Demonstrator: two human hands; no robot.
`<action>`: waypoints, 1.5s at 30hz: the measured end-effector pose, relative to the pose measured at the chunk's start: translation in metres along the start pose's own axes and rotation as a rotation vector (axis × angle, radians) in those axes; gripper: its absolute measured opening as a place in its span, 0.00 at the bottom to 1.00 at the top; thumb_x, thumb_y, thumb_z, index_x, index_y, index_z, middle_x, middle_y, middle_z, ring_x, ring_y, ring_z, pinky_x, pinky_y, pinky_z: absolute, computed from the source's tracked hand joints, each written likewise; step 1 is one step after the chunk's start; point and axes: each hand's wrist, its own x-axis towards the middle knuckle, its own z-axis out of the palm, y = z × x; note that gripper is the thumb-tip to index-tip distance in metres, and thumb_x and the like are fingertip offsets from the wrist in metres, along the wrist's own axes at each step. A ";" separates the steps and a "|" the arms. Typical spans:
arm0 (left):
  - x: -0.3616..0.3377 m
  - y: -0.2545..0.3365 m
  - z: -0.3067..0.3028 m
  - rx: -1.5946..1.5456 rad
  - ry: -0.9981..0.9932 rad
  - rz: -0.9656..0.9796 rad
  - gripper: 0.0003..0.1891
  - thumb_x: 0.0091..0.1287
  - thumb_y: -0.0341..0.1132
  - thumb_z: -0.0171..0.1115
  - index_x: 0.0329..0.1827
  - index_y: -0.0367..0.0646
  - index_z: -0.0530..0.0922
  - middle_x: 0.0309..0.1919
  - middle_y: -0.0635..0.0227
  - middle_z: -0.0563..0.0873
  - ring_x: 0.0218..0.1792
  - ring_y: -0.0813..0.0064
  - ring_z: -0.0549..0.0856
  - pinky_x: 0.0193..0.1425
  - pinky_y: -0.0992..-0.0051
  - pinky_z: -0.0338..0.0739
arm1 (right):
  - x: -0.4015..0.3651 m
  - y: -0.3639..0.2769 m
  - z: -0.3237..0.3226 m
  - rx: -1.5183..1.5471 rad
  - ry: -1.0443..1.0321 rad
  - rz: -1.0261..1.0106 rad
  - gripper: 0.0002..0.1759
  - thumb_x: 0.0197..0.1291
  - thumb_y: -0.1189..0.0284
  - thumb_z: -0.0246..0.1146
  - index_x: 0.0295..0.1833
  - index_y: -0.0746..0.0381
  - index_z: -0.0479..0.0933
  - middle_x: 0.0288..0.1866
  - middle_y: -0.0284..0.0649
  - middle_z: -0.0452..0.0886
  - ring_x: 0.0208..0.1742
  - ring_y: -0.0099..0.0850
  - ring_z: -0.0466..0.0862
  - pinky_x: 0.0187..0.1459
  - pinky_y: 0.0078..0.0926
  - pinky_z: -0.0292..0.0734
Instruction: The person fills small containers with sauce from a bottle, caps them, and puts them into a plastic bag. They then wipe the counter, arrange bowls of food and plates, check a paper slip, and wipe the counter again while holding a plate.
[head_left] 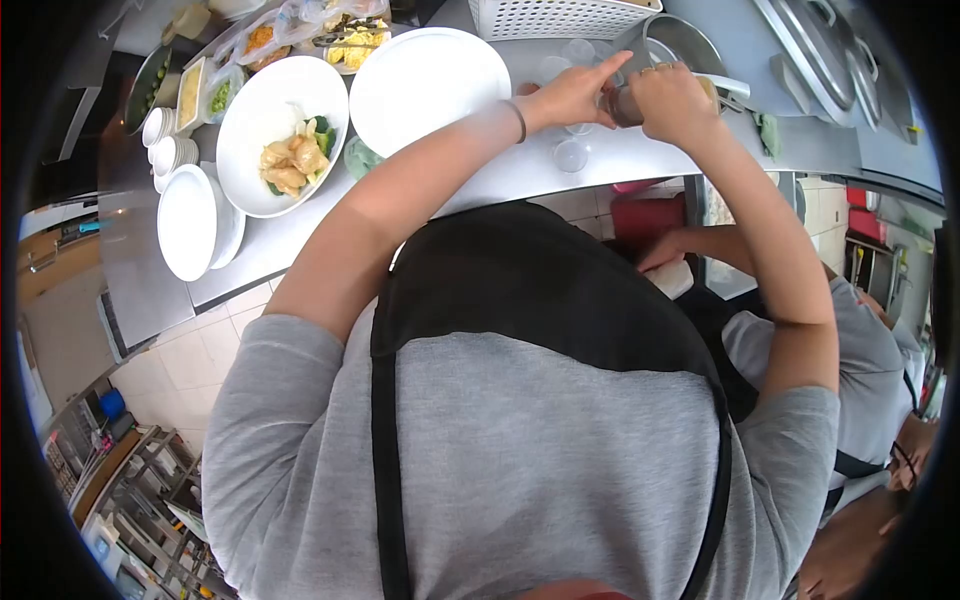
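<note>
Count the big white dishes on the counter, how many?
3 show: a bowl with food, an empty plate right of it, and a top plate at the left edge. It sits on a stack, so more hide below.

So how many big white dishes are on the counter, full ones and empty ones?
Bowl with food: 1
Empty plate: 1
Plate stack: 1
Total: 3
</note>
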 end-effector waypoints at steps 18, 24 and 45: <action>-0.002 0.001 0.007 -0.081 0.091 -0.066 0.51 0.37 0.39 0.76 0.67 0.45 0.54 0.38 0.58 0.82 0.38 0.57 0.81 0.45 0.66 0.74 | 0.011 0.005 -0.012 0.053 0.013 -0.088 0.05 0.36 0.76 0.64 0.25 0.62 0.78 0.26 0.42 0.80 0.33 0.36 0.82 0.37 0.30 0.76; -0.001 0.006 0.004 -0.053 0.076 -0.107 0.51 0.38 0.39 0.76 0.67 0.45 0.55 0.39 0.58 0.82 0.39 0.57 0.81 0.46 0.66 0.74 | 0.010 0.003 -0.018 0.083 -0.039 -0.070 0.05 0.38 0.75 0.64 0.26 0.62 0.79 0.28 0.43 0.81 0.34 0.37 0.82 0.38 0.31 0.76; 0.045 0.013 -0.008 0.085 -0.337 -0.096 0.45 0.40 0.34 0.71 0.66 0.51 0.58 0.35 0.63 0.83 0.38 0.64 0.82 0.42 0.69 0.74 | -0.021 0.026 0.042 0.495 -0.124 0.247 0.28 0.33 0.71 0.70 0.47 0.61 0.72 0.41 0.48 0.79 0.44 0.43 0.79 0.45 0.38 0.74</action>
